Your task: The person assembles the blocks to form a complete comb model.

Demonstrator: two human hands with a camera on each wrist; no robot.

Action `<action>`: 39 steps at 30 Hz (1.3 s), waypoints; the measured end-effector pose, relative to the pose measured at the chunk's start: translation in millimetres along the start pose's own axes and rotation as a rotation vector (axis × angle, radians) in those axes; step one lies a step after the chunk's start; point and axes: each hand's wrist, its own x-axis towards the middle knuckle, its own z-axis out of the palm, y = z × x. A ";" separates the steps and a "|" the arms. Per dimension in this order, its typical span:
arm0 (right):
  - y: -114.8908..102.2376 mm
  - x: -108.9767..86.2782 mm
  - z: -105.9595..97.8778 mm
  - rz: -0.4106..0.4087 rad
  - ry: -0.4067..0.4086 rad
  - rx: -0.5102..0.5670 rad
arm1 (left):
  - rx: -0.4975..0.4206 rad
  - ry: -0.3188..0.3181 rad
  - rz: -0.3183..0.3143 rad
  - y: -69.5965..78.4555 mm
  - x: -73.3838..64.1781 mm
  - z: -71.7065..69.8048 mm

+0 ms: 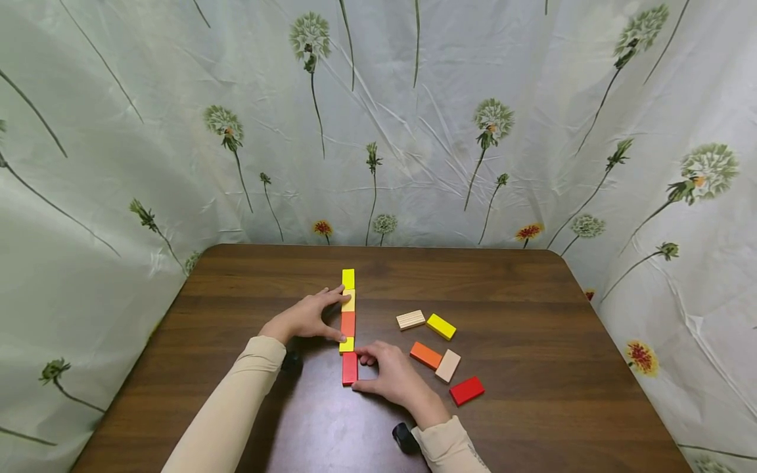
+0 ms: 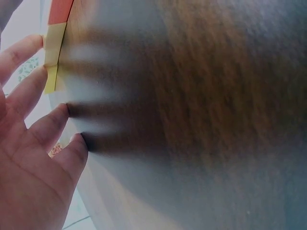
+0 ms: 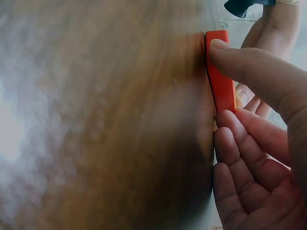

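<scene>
A line of blocks runs away from me on the brown table: a red block (image 1: 350, 369) nearest, then a yellow block (image 1: 346, 345), an orange block (image 1: 348, 323), a natural wood block (image 1: 349, 303) and another yellow block (image 1: 348, 278) farthest. My left hand (image 1: 307, 316) lies along the line's left side, fingers spread. Its fingertips touch the wood block and far yellow one; its thumb reaches the near yellow block. My right hand (image 1: 393, 378) pinches the red block (image 3: 221, 76) lengthwise between thumb and index finger, its other fingers curled beside it on the table.
Loose blocks lie right of the line: a grooved wood block (image 1: 411, 320), a yellow block (image 1: 441, 326), an orange block (image 1: 426, 355), a plain wood block (image 1: 447, 366) and a red block (image 1: 467, 391). A flowered curtain (image 1: 414, 164) hangs behind the table (image 1: 532, 315).
</scene>
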 end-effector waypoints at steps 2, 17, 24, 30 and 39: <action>-0.5 -0.1 0.3 0.005 0.001 0.007 | -0.002 -0.001 -0.002 -0.1 -0.1 0.3; -0.9 1.8 1.1 0.075 -0.006 0.050 | -0.006 0.004 0.033 3.4 -0.5 -1.2; -1.3 1.8 1.7 0.095 0.008 0.056 | -0.019 0.011 0.038 3.7 -0.1 -0.7; -1.8 1.7 2.2 0.096 0.027 0.055 | -0.019 0.016 0.038 4.2 1.0 0.0; -2.9 2.4 4.3 0.087 0.023 0.052 | -0.024 0.016 0.039 3.3 -1.8 -1.1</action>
